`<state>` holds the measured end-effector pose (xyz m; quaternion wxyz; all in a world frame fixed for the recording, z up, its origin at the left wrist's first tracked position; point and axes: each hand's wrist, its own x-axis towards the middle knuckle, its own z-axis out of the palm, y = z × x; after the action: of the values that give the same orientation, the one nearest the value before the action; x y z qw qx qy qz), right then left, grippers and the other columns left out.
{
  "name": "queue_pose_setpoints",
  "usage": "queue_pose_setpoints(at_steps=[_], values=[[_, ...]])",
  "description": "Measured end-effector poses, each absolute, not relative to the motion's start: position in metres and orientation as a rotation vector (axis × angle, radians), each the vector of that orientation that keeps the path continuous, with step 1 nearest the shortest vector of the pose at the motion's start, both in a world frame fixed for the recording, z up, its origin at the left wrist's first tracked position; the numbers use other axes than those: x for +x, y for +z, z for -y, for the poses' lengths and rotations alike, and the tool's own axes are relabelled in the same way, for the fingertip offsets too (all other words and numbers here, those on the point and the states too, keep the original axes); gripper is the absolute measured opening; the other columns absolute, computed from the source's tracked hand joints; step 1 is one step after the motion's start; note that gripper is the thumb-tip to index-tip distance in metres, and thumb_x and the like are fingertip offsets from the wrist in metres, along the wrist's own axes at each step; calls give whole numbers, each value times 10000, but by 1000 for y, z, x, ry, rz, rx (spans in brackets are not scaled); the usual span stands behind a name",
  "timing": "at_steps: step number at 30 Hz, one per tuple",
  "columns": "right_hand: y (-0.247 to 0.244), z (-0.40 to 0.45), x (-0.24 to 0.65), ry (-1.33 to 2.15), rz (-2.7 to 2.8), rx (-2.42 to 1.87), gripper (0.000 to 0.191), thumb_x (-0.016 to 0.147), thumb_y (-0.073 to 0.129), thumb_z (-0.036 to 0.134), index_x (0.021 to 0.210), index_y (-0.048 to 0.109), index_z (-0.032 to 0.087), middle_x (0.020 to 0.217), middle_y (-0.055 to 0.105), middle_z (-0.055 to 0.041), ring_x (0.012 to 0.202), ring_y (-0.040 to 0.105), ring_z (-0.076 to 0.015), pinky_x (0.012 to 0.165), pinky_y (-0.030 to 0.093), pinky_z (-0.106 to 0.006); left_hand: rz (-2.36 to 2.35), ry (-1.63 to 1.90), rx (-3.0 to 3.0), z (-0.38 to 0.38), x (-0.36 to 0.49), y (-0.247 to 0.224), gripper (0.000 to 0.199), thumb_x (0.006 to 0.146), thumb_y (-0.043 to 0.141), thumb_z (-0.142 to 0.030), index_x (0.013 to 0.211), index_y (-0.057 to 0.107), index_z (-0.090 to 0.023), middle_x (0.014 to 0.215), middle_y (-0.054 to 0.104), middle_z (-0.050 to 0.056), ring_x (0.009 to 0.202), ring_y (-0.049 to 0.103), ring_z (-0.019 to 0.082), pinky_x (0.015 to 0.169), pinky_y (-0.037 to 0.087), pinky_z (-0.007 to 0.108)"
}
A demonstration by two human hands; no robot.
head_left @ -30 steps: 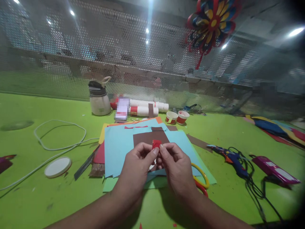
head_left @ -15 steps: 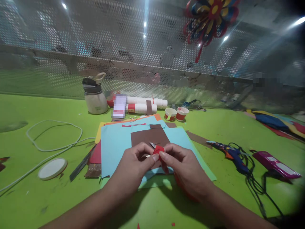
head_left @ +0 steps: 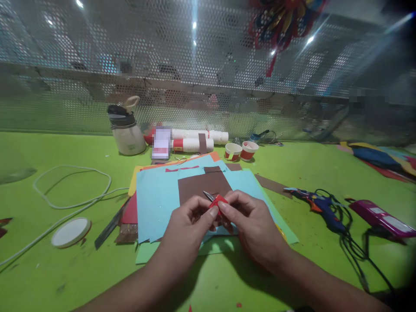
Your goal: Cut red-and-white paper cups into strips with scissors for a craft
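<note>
In front of me a small folded piece of red paper [head_left: 221,201] is pinched between the fingertips of both hands. My left hand [head_left: 195,221] is closed on its left edge, thumb on top. My right hand [head_left: 253,219] is closed on its right side, thumb pressed against the paper. Pointed metal blade tips [head_left: 208,196], like those of scissors, stick out past the paper to the upper left; their handle is mostly hidden by my right hand. Beneath the hands lie a brown sheet [head_left: 195,186] and light blue sheets [head_left: 156,208].
On the green table [head_left: 107,281], a glue gun [head_left: 325,212] with black cable and a purple device [head_left: 381,216] lie right. Left are a white cord [head_left: 94,199], a round lid [head_left: 71,232] and a dark strip [head_left: 110,223]. A bottle [head_left: 128,134], stacked cups [head_left: 191,145] and paper tubs [head_left: 249,150] stand behind.
The red paper has been turned slightly between my fingertips, and the blade tips now point a little more to the left. Both hands stay in nearly the same place; the view has shifted slightly.
</note>
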<state>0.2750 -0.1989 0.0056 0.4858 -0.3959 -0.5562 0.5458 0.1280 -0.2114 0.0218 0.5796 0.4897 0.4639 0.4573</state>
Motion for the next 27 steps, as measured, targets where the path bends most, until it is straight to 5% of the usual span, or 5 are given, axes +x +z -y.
queue_pose_setpoints(at_steps=[19,27], values=[[5,201,257,1205,1342,-1027,242,804,665,377,704,584,173,588,540,39,528,489,-93,500,399,-221,-1150,1178,1031,211,129,17,206,733,695,-314,664,572,-163,578,575,-29,568,502,104,558,391,220],[10,198,310,931,1858,-1316,230,903,515,394,972,606,194,830,618,-36,716,572,-161,646,461,-295,-1086,1154,984,198,112,10,232,756,693,-371,742,575,-172,628,600,-22,576,540,104,567,400,231]])
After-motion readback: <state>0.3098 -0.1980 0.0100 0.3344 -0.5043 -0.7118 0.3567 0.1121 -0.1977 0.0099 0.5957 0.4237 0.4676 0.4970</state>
